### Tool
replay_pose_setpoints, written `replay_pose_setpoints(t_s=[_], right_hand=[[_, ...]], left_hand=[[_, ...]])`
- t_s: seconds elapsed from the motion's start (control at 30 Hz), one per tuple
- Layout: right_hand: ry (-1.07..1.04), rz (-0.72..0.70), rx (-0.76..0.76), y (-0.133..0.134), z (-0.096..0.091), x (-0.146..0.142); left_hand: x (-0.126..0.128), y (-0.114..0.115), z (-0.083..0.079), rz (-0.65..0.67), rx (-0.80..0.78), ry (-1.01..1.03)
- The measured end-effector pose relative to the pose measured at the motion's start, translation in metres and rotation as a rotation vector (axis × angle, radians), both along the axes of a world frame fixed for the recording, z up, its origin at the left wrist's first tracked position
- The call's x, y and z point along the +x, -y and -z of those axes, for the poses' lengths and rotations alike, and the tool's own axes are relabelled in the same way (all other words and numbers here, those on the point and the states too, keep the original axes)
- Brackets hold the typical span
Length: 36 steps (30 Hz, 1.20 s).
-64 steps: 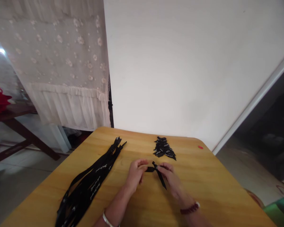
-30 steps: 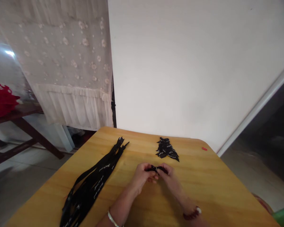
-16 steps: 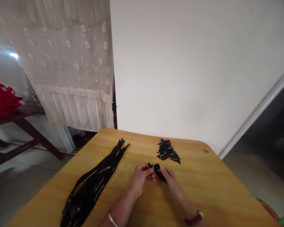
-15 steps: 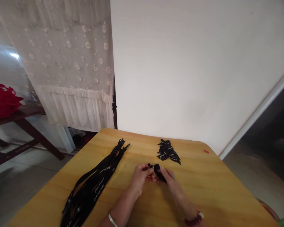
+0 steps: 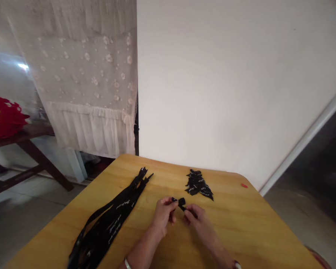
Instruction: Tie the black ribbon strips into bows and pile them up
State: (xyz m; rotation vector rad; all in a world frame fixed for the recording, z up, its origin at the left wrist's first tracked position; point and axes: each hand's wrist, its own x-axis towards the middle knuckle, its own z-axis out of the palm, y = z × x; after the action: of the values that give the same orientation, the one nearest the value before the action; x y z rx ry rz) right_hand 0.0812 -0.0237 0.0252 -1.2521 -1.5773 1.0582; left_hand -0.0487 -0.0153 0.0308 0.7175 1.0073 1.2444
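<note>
Because my hands are close together but not touching, a small bunched piece of black ribbon (image 5: 182,204) sits in the short gap between them, above the yellow wooden tabletop (image 5: 240,231). My left hand (image 5: 164,216) pinches its upper end, and my right hand (image 5: 197,220) grips its lower end, though my fingers hide how that end lies. It looks soft, very light and somewhat slippery, so it's best held with the fingertips, right at the bunched part, where it can't spring loose. Beyond my hands lies a small heap of short black ribbon pieces (image 5: 198,185). Off to my left is a bundle of long black ribbon strips (image 5: 109,224) printed in white script, and a small red scrap (image 5: 243,185) sits near the far edge.
</note>
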Motion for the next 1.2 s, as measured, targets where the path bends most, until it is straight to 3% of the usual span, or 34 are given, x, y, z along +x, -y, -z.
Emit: replay_pose_setpoints(t_s=[0.17, 0.27, 0.37, 0.53, 0.8, 0.93, 1.03, 1.2], right_hand=[[0.117, 0.027, 0.049, 0.002, 0.003, -0.002], [0.076, 0.009, 0.072, 0.000, 0.004, 0.000], [-0.048, 0.011, 0.074, -0.005, 0.004, 0.007], [-0.092, 0.162, 0.141, -0.007, -0.001, 0.012], [0.018, 0.037, 0.182, 0.001, -0.012, 0.008], [0.097, -0.063, 0.199, -0.001, -0.014, 0.009], [0.066, -0.046, 0.145, -0.002, -0.015, 0.010], [-0.020, -0.016, 0.097, -0.004, -0.016, 0.010]], left_hand=[[-0.001, 0.002, -0.002, 0.133, -0.125, 0.230], [0.000, 0.003, -0.004, 0.125, -0.167, 0.276], [0.002, 0.003, -0.004, 0.103, -0.117, 0.224], [0.004, 0.003, 0.000, 0.141, -0.055, 0.104], [0.008, 0.009, 0.001, 0.275, 0.021, -0.027], [0.008, 0.011, -0.001, 0.404, 0.071, -0.099], [0.007, 0.012, -0.003, 0.470, 0.051, -0.114], [0.007, 0.013, -0.003, 0.440, -0.026, -0.089]])
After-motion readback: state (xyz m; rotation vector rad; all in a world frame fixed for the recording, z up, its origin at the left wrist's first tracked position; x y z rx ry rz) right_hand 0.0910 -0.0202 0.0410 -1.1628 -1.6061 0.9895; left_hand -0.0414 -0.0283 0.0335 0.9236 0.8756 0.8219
